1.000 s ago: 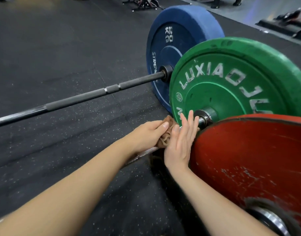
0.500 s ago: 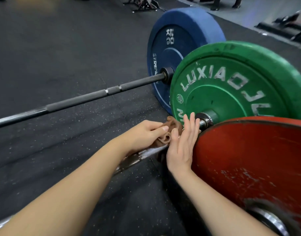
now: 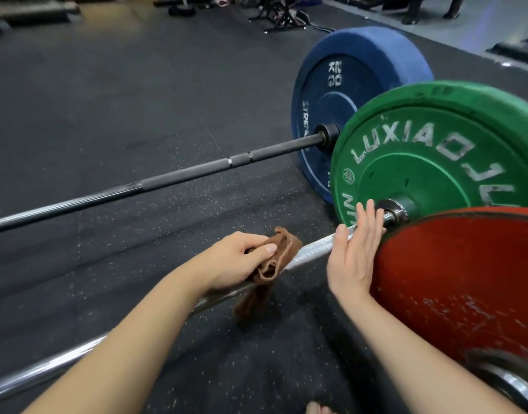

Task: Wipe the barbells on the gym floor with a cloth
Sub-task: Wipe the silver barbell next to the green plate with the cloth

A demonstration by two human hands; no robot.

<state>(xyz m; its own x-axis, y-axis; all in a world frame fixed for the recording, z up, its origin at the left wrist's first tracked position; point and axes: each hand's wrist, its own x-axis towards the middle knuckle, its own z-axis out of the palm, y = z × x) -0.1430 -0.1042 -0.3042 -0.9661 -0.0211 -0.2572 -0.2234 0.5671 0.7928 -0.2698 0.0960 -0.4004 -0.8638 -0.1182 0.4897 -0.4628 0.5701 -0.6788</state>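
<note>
A silver barbell shaft (image 3: 313, 246) runs from the lower left up to a green plate (image 3: 442, 162). My left hand (image 3: 232, 261) grips a brown cloth (image 3: 271, 264) wrapped over this shaft, with a loose end hanging below it. My right hand (image 3: 353, 255) has straight fingers and rests flat on the shaft, close to the collar of the green plate. A second, dark barbell (image 3: 173, 183) lies further away and ends in a blue plate (image 3: 352, 103).
A worn red plate (image 3: 466, 282) stands at the right, close to my right forearm, with its chrome sleeve (image 3: 507, 386) at the bottom right. Black speckled rubber floor (image 3: 107, 100) spreads to the left. A stand (image 3: 283, 16) and other gear sit at the back.
My left hand has slid the cloth leftward along the silver shaft, away from the green plate, baring more of the shaft. My right hand stays by the collar.
</note>
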